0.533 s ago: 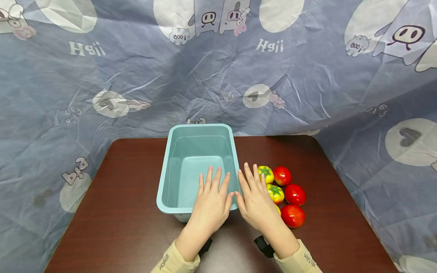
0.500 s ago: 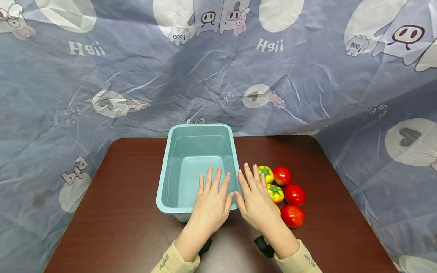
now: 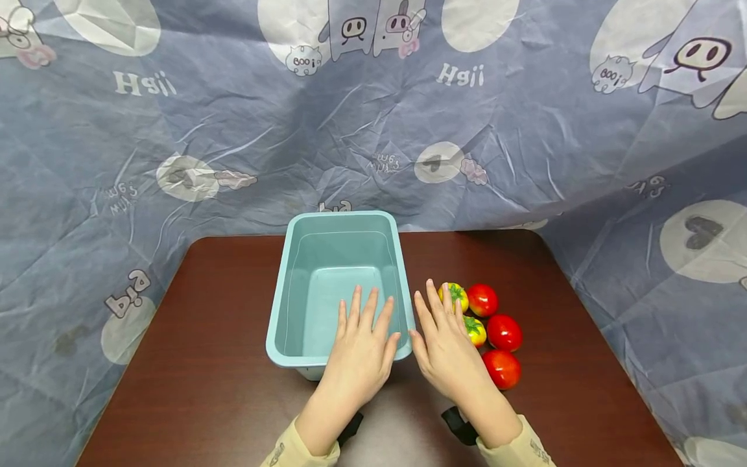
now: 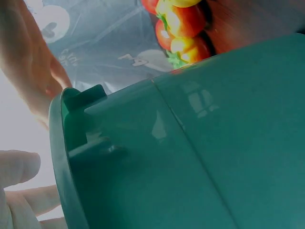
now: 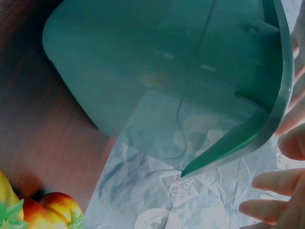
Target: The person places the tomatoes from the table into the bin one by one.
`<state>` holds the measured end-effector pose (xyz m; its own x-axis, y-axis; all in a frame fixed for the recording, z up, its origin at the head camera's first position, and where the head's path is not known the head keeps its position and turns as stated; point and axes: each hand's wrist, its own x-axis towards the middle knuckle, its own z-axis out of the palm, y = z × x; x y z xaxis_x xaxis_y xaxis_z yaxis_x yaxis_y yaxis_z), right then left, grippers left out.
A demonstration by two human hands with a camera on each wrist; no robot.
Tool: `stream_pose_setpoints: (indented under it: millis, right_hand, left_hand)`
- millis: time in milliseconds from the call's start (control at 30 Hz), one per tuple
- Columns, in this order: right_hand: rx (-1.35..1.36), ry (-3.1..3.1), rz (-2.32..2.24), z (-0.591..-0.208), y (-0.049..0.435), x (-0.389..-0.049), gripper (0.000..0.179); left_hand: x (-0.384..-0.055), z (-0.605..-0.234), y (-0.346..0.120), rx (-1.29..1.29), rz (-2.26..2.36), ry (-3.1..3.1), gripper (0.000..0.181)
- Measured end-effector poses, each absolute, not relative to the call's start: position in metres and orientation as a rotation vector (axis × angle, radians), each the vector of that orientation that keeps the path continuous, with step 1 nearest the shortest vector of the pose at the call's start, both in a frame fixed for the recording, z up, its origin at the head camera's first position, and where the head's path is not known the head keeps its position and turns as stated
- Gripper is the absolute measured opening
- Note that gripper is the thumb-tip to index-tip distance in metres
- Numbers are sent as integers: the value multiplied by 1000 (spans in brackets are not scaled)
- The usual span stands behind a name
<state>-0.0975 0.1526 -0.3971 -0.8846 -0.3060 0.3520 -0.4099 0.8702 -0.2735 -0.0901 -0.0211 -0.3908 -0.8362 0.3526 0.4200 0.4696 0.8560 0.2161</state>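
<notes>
My left hand (image 3: pixel 358 357) hovers palm down over the near right corner of a teal plastic bin (image 3: pixel 341 250), fingers spread and holding nothing. Just right of the bin's rim is my right hand (image 3: pixel 452 357), also spread and holding nothing. Its fingers partly cover yellow tomatoes (image 3: pixel 475 332) with green leafy tops. Beside these sit shiny red tomatoes (image 3: pixel 504 333). In the left wrist view, the bin's outer wall (image 4: pixel 190 143) fills most of the picture, with left fingertips (image 4: pixel 21 167) below its lip. The right wrist view shows right fingertips (image 5: pixel 271 183) apart from the lip.
A dark reddish-brown table (image 3: pixel 204 337) with rounded back corners carries everything. Behind it and along the right hangs a blue-grey cartoon-print cloth (image 3: pixel 327 130). A black strap piece (image 3: pixel 459 425) shows under the right wrist.
My right hand has shifted slightly right, away from the left hand, covering more of the yellow tomatoes. My left hand has barely moved.
</notes>
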Motion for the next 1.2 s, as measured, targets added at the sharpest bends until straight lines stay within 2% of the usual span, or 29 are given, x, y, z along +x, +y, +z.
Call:
stream_pose_setpoints:
  millis: [1200]
  right_hand:
    - [388,-2827,562,-415,197,-96,60]
  left_hand:
    - [-91,-387,-55,-465,-614,-2678,54]
